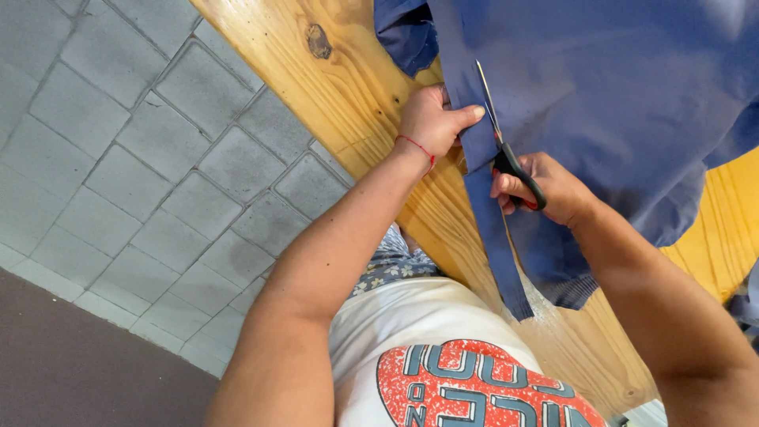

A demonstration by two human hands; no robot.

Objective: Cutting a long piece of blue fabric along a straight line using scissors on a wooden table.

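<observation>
A large piece of blue cloth (617,95) lies spread over a wooden table (348,87). My right hand (549,190) grips black-handled scissors (506,150) whose blades point up into the cloth. My left hand (431,119) pinches a narrow strip of the blue cloth (490,229) just left of the blades. The strip is partly cut free and hangs down over the table's near edge.
The table is light pine with a dark knot (319,41) near its left edge. Grey paving blocks (142,158) cover the ground to the left, beside a dark strip (71,372). My white printed shirt (443,372) fills the lower middle.
</observation>
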